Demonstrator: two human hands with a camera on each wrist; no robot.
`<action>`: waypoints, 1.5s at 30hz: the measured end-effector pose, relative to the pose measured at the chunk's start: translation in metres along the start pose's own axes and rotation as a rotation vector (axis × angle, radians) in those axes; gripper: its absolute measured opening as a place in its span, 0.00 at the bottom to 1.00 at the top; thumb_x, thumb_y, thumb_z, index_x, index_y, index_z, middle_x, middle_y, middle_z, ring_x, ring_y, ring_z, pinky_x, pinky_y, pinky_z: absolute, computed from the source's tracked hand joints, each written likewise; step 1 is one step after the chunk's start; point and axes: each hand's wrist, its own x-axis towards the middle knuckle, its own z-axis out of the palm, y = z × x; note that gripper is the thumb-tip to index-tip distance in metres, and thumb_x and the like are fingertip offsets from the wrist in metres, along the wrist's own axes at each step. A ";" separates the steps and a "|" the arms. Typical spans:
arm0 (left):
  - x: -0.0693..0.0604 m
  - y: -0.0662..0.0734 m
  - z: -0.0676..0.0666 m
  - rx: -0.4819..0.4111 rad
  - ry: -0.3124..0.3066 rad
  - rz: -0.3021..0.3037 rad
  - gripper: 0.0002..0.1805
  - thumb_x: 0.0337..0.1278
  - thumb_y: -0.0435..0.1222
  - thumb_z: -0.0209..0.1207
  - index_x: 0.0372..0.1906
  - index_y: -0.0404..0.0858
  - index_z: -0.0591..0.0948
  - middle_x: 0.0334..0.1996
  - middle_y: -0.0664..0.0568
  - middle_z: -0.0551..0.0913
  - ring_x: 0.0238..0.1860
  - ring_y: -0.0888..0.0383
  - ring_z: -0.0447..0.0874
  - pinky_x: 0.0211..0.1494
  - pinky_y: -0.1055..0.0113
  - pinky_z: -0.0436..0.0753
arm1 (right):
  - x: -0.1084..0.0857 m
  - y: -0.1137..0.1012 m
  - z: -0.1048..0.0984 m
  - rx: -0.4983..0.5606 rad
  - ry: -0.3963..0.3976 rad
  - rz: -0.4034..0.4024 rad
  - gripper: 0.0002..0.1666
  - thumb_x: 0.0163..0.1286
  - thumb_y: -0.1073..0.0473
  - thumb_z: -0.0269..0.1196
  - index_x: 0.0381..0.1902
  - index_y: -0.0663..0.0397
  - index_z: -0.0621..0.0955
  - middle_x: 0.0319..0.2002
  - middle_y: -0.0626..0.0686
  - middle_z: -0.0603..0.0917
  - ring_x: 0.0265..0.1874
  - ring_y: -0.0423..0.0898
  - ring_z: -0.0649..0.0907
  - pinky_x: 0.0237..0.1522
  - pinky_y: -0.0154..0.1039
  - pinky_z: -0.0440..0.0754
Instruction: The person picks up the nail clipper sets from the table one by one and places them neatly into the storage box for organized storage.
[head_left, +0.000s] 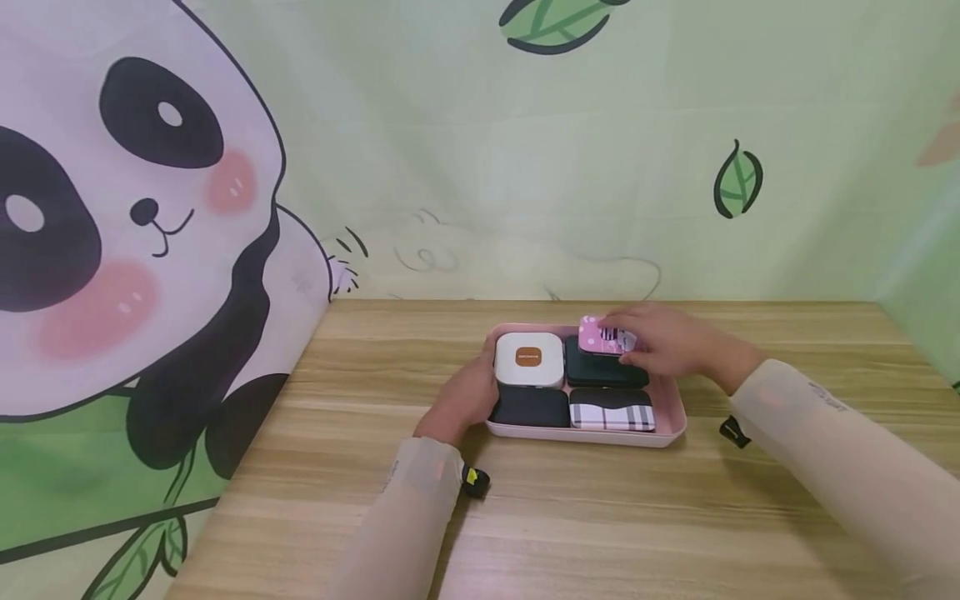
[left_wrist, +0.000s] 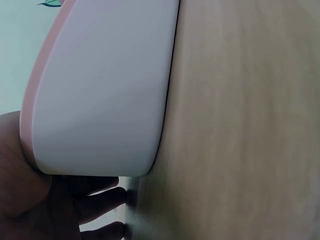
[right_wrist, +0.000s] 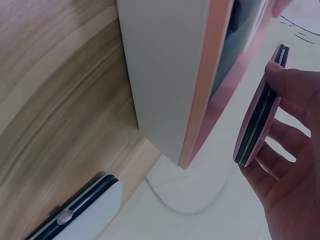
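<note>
A pink tray with pale outer walls stands on the table. My left hand grips its left end; in the left wrist view the fingers lie along the outside of the end wall. My right hand holds a small flat pink case with a printed picture, above a dark case at the tray's back right. In the right wrist view, thumb and fingers pinch the pink case, which has a dark band round its edge. It is apart from the tray there.
Inside the tray also lie a white case with a brown label, a black case and a plaid-and-black case. A pale flat case with a clasp lies on the wooden table, seen only in the right wrist view.
</note>
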 end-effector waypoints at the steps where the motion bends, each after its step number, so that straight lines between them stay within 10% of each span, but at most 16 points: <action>1: 0.000 0.000 0.000 -0.006 -0.001 -0.003 0.34 0.78 0.37 0.36 0.82 0.43 0.42 0.59 0.41 0.80 0.43 0.52 0.78 0.49 0.59 0.78 | 0.001 0.000 0.000 0.002 0.001 -0.006 0.33 0.67 0.54 0.67 0.69 0.51 0.74 0.66 0.58 0.77 0.66 0.59 0.75 0.67 0.60 0.71; 45: -0.002 0.002 -0.001 -0.050 -0.019 -0.030 0.34 0.78 0.37 0.38 0.82 0.43 0.41 0.67 0.43 0.74 0.50 0.52 0.77 0.57 0.58 0.76 | 0.015 -0.009 0.024 0.010 -0.111 0.064 0.32 0.70 0.55 0.64 0.71 0.49 0.73 0.70 0.57 0.73 0.68 0.59 0.72 0.68 0.61 0.69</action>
